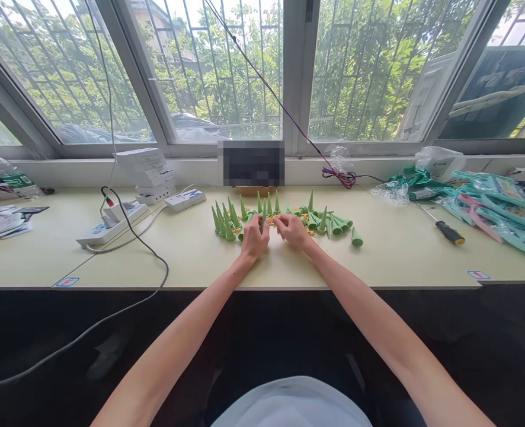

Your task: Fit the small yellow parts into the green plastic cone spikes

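At the far left of the group, a cluster of green cones stands upright on the desk; these look like the finished share, though nothing confirms it. Next, the left hand grips one green cone point up, so this piece seems in progress. Just beside it, the right hand has its fingertips drawn together; whether they pinch anything I cannot tell. Small yellow pieces lie loose around there, and farther right a pile of lying cones is probably what is left, a lone cone just beyond
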A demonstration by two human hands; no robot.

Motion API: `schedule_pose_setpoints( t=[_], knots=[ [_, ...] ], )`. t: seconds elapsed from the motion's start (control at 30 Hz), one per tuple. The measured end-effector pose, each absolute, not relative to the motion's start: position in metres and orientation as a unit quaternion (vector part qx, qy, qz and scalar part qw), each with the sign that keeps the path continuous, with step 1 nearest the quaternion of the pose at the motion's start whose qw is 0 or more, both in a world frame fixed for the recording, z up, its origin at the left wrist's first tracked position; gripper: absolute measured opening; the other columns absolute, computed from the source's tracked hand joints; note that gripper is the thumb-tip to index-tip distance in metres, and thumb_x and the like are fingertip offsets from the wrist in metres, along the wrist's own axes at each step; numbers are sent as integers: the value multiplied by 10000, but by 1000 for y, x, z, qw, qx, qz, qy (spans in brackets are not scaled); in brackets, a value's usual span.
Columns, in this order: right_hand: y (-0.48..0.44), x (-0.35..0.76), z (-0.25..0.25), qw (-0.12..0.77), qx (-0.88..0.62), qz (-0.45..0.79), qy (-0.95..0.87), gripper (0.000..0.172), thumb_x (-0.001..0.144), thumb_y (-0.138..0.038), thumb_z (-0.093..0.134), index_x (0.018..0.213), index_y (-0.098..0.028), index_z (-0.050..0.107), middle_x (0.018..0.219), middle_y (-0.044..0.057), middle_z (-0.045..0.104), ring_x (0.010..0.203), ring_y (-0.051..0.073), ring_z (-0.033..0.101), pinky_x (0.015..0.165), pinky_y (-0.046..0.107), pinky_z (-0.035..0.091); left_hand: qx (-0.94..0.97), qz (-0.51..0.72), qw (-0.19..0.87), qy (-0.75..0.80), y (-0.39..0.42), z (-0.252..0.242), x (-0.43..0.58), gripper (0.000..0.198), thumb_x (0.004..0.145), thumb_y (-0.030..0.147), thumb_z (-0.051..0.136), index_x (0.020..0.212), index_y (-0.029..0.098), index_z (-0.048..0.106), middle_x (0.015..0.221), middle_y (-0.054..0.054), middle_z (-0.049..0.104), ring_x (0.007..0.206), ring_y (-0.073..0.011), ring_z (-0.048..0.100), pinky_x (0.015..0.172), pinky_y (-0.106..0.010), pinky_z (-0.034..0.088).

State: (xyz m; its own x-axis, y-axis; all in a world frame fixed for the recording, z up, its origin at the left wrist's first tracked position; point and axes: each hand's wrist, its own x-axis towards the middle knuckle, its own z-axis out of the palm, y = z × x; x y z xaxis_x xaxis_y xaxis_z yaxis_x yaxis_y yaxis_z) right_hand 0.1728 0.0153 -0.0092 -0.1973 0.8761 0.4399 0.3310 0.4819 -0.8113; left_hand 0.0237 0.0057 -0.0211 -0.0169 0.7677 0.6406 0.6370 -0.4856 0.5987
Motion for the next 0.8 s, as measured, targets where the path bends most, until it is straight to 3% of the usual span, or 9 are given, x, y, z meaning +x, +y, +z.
schedule_pose_setpoints(
  t=[0.33,0.6,0.8],
  knots=[
    [19,172,-12,469,-428,280,-720,529,912,-571,448,519,-217,425,444,7,517,590,171,622,599,256,436,708,499,60,497,6,-21,24,131,925,316,499,848,210,493,736,-34,587,587,-167,521,611,-319,417],
    [19,172,-12,476,-420,273,-723,535,908,-585,436,525,-212,426,451,1,503,572,154,595,592,247,414,705,502,51,499,6,-21,24,124,920,307,507,848,206,493,715,-28,582,582,-162,512,601,-311,414],
    [19,173,-13,471,-428,283,-717,459,907,-507,484,572,-194,495,503,-8,559,465,107,499,562,242,406,694,507,61,508,5,-20,25,132,912,309,512,840,203,480,702,-22,575,561,-154,499,596,-304,405]
  ],
)
